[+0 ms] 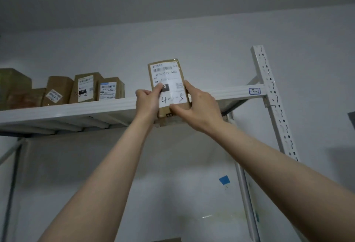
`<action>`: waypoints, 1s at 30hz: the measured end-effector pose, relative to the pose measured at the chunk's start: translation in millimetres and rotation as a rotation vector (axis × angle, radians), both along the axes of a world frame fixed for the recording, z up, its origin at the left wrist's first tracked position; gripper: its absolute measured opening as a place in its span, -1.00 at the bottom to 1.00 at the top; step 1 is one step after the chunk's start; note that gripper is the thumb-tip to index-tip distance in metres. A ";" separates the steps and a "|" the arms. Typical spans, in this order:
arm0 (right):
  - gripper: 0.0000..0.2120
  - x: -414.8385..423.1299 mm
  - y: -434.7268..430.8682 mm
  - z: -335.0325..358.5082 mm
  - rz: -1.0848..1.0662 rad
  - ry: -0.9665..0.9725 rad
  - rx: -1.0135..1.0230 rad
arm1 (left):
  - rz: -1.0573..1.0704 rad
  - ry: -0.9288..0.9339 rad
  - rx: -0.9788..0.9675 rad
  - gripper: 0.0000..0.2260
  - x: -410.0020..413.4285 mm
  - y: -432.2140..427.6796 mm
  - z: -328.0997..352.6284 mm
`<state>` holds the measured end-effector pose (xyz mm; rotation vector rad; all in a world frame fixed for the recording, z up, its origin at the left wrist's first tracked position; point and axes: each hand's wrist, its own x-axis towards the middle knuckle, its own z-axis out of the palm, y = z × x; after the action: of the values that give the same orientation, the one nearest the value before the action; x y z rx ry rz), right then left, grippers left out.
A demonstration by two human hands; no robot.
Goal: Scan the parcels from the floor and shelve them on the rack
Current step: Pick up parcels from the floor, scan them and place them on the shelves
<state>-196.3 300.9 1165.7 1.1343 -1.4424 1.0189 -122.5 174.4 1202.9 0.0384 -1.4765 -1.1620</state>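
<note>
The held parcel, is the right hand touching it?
Touching. The head view shows the right hand gripping the parcel: its thumb presses the front face low down, and its fingers curl round the right edge.

Brown cardboard parcel (167, 80) with glossy tape, white paper label; matt white-painted metal rack (269, 88)

parcel depot storeroom | white slotted rack (269, 92) | numbered shelf tag (254, 91) | labelled cardboard parcels (86, 88)

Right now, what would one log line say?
phase: shelving | left hand + right hand: gripping labelled parcel, upright | place: before top shelf rim
</note>
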 end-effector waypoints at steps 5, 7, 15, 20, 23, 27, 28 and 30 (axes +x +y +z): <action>-0.30 -1.4 -12.6 30.6 0.041 0.072 0.058 | 0.050 0.092 -0.013 -0.62 -1.9 -13.8 26.9; -0.29 -9.3 -18.2 40.2 0.056 0.083 0.068 | 0.066 0.111 -0.006 -0.67 -6.5 -17.5 32.9; -0.24 -50.6 -50.5 76.3 0.131 0.112 0.042 | 0.162 0.135 -0.102 -0.76 -43.7 -38.3 59.3; -0.35 -72.8 -80.9 91.5 0.198 0.070 -0.007 | 0.164 0.120 -0.169 -0.79 -72.4 -58.3 72.3; -0.41 -81.0 -96.9 96.1 0.199 0.041 -0.013 | 0.170 0.113 -0.181 -0.78 -85.9 -73.8 75.8; -0.49 -80.9 -111.3 103.8 0.188 0.015 -0.039 | 0.217 0.131 -0.232 -0.69 -95.8 -91.3 80.4; -0.51 -79.7 -114.5 105.9 0.182 0.008 -0.046 | 0.245 0.137 -0.250 -0.68 -96.0 -94.6 82.3; -0.54 -77.2 -120.8 110.1 0.179 -0.004 -0.063 | 0.277 0.148 -0.286 -0.66 -95.8 -102.9 88.4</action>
<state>-273.5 180.1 1275.8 1.2325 -1.3203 1.1838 -218.2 71.5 1291.3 -0.0377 -1.4406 -0.7100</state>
